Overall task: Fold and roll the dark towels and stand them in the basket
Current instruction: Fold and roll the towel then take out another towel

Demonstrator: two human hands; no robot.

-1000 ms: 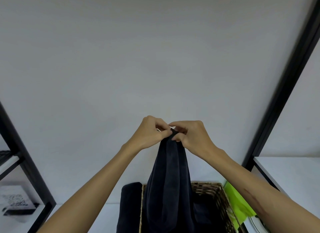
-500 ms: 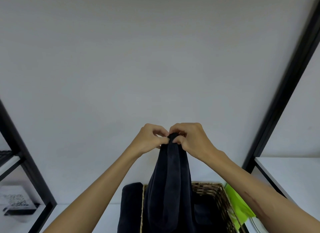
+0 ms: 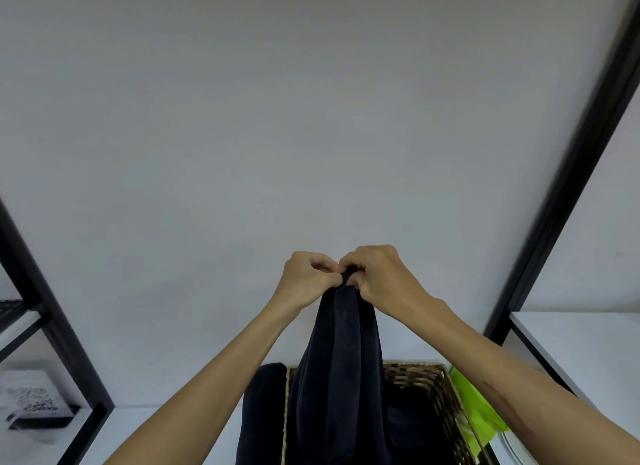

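Observation:
I hold a dark towel (image 3: 341,367) up in front of the wall, its top edge bunched together. My left hand (image 3: 306,279) and my right hand (image 3: 379,277) both pinch that top edge, fingers touching each other. The towel hangs down in long folds over a woven basket (image 3: 436,392) on the white table. Another dark towel (image 3: 263,409) lies just left of the basket. Dark cloth shows inside the basket, partly hidden by the hanging towel.
A bright green cloth (image 3: 476,409) lies right of the basket. Black shelf frames stand at the left (image 3: 52,336) and right (image 3: 568,174). A white shelf board (image 3: 581,340) is at the right. A small printed box (image 3: 31,409) sits at the lower left.
Both hands stay pinched on the towel's top edge and have shifted slightly down and right in view. The towel still hangs over the basket.

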